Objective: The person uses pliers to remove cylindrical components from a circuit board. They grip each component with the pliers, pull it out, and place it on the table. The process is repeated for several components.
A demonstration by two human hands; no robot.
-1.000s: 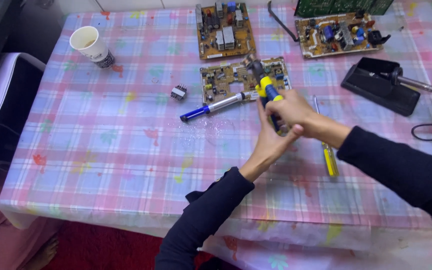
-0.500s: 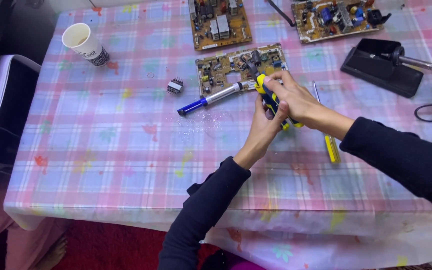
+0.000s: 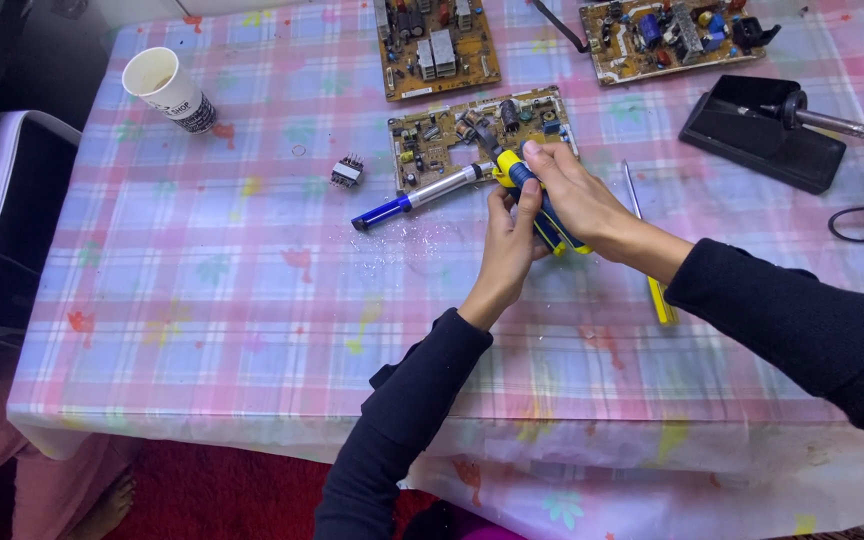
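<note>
Gripping a yellow-and-blue handled tool (image 3: 537, 200), both hands meet over the middle of the worktop (image 3: 202, 300), which is spread with a pink and blue checked cloth. The right hand (image 3: 572, 190) comes in from the right, its fingers (image 3: 537, 155) clamped over the upper part of the handle, near the yellow collar; the lower end of the handle sticks out below the wrist. The left hand (image 3: 507, 235) rises from below, its fingers (image 3: 524, 195) closed against the handle's left side, touching it just under the right hand's grip. The tool is tilted, its working end pointing up and left onto the near edge of a tan circuit board (image 3: 452, 135) that lies flat on the cloth; I cannot make out the tip itself. Just beside that point lies a pen-like tool (image 3: 417, 197) with a silver barrel and a blue end, slanting away to the left and touching the board's edge. A small dark component (image 3: 347, 171) sits on its own further left. A paper cup (image 3: 164, 88) stands near the far left corner. Two more circuit boards (image 3: 437, 45) (image 3: 667, 35) lie along the far edge, well apart from the hands. To the right a black stand (image 3: 762, 135) holds a soldering iron (image 3: 842, 122), and a thin yellow-handled screwdriver (image 3: 652, 270) lies under the right forearm
</note>
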